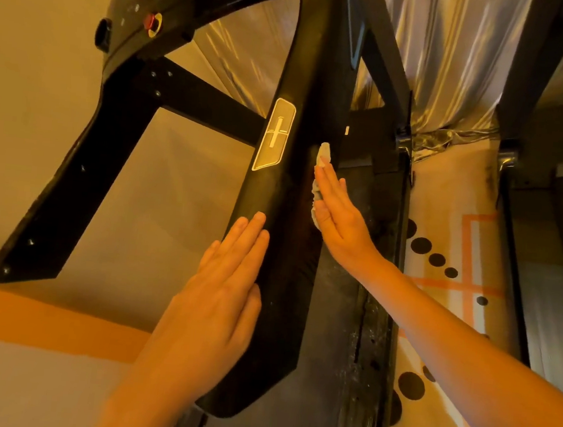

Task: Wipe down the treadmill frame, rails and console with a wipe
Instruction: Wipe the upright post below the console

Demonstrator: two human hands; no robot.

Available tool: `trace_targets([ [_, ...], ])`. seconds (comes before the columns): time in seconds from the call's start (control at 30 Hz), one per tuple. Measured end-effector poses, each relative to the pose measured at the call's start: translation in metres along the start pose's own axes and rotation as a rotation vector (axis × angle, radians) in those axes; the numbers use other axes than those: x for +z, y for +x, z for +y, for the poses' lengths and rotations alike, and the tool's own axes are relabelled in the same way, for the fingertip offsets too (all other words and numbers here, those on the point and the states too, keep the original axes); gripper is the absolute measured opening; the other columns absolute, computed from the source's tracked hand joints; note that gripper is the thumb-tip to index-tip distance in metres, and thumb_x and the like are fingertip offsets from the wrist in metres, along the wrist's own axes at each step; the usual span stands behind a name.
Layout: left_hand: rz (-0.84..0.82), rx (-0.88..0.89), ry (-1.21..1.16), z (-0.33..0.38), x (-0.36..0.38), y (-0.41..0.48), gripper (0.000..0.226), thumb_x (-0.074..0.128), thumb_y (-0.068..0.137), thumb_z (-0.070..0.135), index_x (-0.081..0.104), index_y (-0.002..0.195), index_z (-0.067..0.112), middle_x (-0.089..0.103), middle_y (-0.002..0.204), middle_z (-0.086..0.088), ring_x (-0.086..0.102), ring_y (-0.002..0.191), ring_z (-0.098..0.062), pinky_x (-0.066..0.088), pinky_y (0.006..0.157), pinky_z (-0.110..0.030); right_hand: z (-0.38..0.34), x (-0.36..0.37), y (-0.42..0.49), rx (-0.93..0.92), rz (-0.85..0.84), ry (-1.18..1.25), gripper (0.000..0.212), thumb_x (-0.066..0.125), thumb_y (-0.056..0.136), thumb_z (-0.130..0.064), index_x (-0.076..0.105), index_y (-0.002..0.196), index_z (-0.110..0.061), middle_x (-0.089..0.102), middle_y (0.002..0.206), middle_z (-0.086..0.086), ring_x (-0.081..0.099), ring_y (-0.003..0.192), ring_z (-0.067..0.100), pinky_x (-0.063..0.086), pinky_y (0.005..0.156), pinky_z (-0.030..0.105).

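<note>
Under the straight fingers of the right hand (338,215): crumpled white wipe (323,153), pressed onto the long black padded treadmill rail (285,193). Left hand (226,277) rests flat on the rail, fingers released, grasping nothing. Judgement: rail in progress; black button-studded console (149,4), far beyond the fingertips, likely left.

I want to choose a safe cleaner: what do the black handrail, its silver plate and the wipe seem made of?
Handrail: probably moulded plastic, matte black, dull sheen. Silver plate: metal or metallised plastic; its edge glints. Wipe: thin white paper or nonwoven, crumpled under the right hand.
</note>
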State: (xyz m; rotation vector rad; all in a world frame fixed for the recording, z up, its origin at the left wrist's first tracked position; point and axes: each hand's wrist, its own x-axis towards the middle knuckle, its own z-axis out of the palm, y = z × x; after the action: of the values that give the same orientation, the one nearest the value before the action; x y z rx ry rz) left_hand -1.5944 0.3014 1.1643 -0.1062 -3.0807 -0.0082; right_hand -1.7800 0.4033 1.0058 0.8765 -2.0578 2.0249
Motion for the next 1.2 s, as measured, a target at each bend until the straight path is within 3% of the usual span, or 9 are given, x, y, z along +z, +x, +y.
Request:
trace_targets([
  [0.13, 0.061, 0.012, 0.031, 0.001, 0.008, -0.013, 0.06, 0.03, 0.101, 0.034, 0.024, 0.16, 0.023, 0.016, 0.168, 0.006, 0.002, 0.153, -0.002, 0.014, 0.118, -0.046, -0.028, 0.007, 0.013, -0.072, 0.046, 0.011, 0.049, 0.031, 0.111, -0.021, 0.016, 0.158, -0.019, 0.012, 0.168, -0.004, 0.006, 0.156, 0.004, -0.001, 0.127, 0.026],
  [0.23, 0.079, 0.017, 0.038, 0.002, 0.009, -0.011, 0.06, 0.029, 0.099, 0.035, 0.023, 0.159, 0.025, 0.018, 0.168, 0.006, 0.0, 0.153, -0.001, 0.014, 0.117, -0.041, -0.017, 0.003, 0.006, -0.085, 0.004, -0.026, 0.05, 0.033, 0.112, -0.017, 0.015, 0.158, -0.021, 0.01, 0.167, -0.011, 0.007, 0.156, 0.004, -0.002, 0.126, 0.023],
  [0.37, 0.074, 0.013, 0.027, 0.002, 0.009, -0.009, 0.062, 0.027, 0.098, 0.037, 0.022, 0.158, 0.026, 0.015, 0.168, 0.008, -0.001, 0.152, 0.001, 0.013, 0.118, -0.038, 0.008, -0.004, -0.012, -0.012, -0.023, -0.038, 0.051, 0.036, 0.112, -0.018, 0.017, 0.159, -0.023, 0.013, 0.17, -0.003, 0.01, 0.156, 0.003, 0.0, 0.129, 0.031],
  [0.5, 0.064, 0.029, 0.079, 0.0, 0.01, -0.008, 0.062, 0.029, 0.097, 0.035, 0.024, 0.158, 0.023, 0.02, 0.167, 0.004, 0.006, 0.154, -0.008, 0.018, 0.117, -0.043, -0.018, -0.006, 0.013, -0.066, 0.026, 0.011, 0.047, 0.039, 0.111, -0.015, 0.026, 0.156, -0.019, 0.021, 0.165, -0.005, 0.015, 0.155, 0.003, 0.005, 0.128, 0.03],
  [0.6, 0.064, 0.032, 0.077, -0.001, 0.011, -0.008, 0.062, 0.029, 0.097, 0.035, 0.023, 0.158, 0.025, 0.015, 0.168, 0.009, 0.002, 0.153, -0.004, 0.017, 0.116, -0.038, -0.018, -0.002, 0.016, -0.084, 0.03, 0.029, 0.047, 0.038, 0.111, -0.014, 0.027, 0.157, -0.018, 0.02, 0.166, -0.004, 0.014, 0.156, 0.007, 0.004, 0.128, 0.03],
  [0.77, 0.07, 0.037, 0.066, -0.001, 0.011, -0.008, 0.063, 0.029, 0.096, 0.037, 0.019, 0.158, 0.03, 0.011, 0.167, 0.014, -0.001, 0.152, 0.002, 0.015, 0.115, -0.033, 0.007, 0.009, -0.02, 0.154, 0.094, 0.135, 0.045, 0.037, 0.112, -0.02, 0.023, 0.15, -0.041, 0.019, 0.159, -0.027, 0.006, 0.138, -0.028, 0.004, 0.117, 0.005],
  [0.83, 0.077, 0.033, 0.062, -0.001, 0.011, -0.009, 0.063, 0.028, 0.096, 0.037, 0.019, 0.157, 0.031, 0.01, 0.167, 0.015, -0.003, 0.151, 0.004, 0.015, 0.115, -0.03, 0.004, 0.009, -0.019, 0.174, 0.092, 0.135, 0.045, 0.038, 0.112, -0.022, 0.024, 0.149, -0.043, 0.02, 0.158, -0.027, 0.005, 0.137, -0.03, 0.005, 0.115, 0.004],
  [1.03, 0.079, 0.043, 0.113, -0.002, 0.012, -0.007, 0.063, 0.031, 0.096, 0.033, 0.027, 0.158, 0.023, 0.022, 0.167, 0.006, 0.002, 0.152, -0.002, 0.017, 0.115, -0.038, -0.037, 0.006, 0.024, -0.117, 0.048, 0.077, 0.044, 0.04, 0.11, -0.012, 0.037, 0.154, -0.01, 0.029, 0.165, 0.004, 0.016, 0.156, 0.013, 0.008, 0.129, 0.032],
  [1.2, 0.086, 0.058, 0.154, -0.004, 0.013, -0.005, 0.063, 0.032, 0.094, 0.032, 0.03, 0.156, 0.021, 0.026, 0.165, 0.002, 0.003, 0.151, -0.006, 0.018, 0.113, -0.039, -0.054, -0.017, 0.058, -0.269, -0.219, -0.192, 0.041, 0.038, 0.11, -0.032, 0.054, 0.147, -0.023, 0.043, 0.16, 0.002, 0.023, 0.156, 0.02, 0.016, 0.127, 0.053],
])
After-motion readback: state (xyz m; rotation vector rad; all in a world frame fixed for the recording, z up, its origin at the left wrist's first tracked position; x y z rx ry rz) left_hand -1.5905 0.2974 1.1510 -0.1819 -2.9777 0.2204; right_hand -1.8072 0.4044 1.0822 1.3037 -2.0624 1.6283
